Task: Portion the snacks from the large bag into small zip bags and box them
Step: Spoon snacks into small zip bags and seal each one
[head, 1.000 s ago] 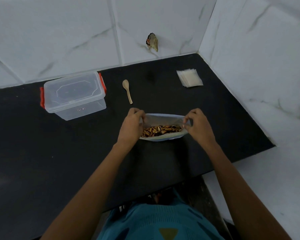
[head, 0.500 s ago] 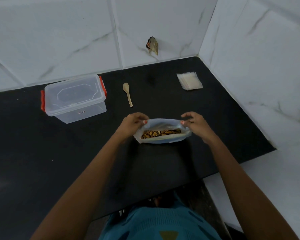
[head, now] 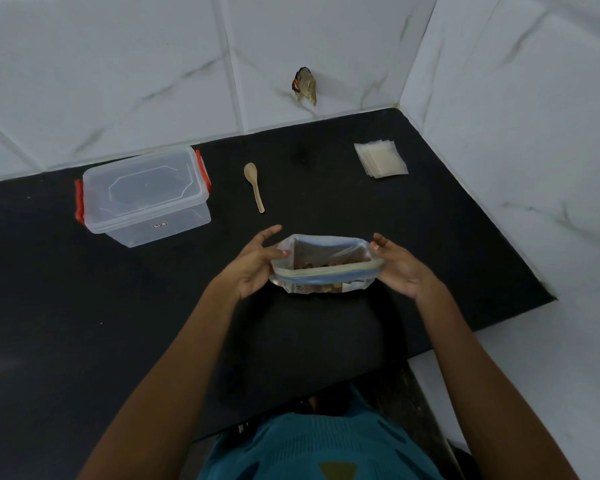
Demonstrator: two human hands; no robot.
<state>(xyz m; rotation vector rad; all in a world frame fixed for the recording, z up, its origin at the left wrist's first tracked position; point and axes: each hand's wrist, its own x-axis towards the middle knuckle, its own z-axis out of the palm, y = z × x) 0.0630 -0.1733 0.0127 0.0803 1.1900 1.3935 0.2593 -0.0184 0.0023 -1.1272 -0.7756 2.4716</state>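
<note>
The large bag (head: 326,278) stands upright on the black table (head: 84,323) near its front edge, between the two hands. Its mouth gapes wide, and brown snacks (head: 314,266) show low inside. It looks like thin, soft, clear film that is probably slippery, with a blue zip strip round the rim as its only stiffer part. With so little in it, it should be light and bottom-weighted, so it could slump or tip if pushed high up. The zip rim at the two end corners, or the lower walls where the contents brace it, look like the safest places to hold.

The clear box (head: 146,195) sits well apart at the back left with its lid on and red clips at both ends. It is rigid and looks easy to grip anywhere. The small zip bags (head: 381,159) lie in a flat stack at the back right. They are flimsy and likely to cling together, so they are best peeled off one at a time by a corner. The wooden spoon (head: 255,187) lies between the box and the stack, stiff and light.

Both forearms reach forward and converge on the bag. The left hand (head: 253,268) is spread, palm toward the bag's left end. Its thumb is at the rim, its fingers are straight, and it grasps nothing. The right hand (head: 400,268) mirrors it, relaxed and uncurled, with its fingertips just at the right corner of the rim.
</note>
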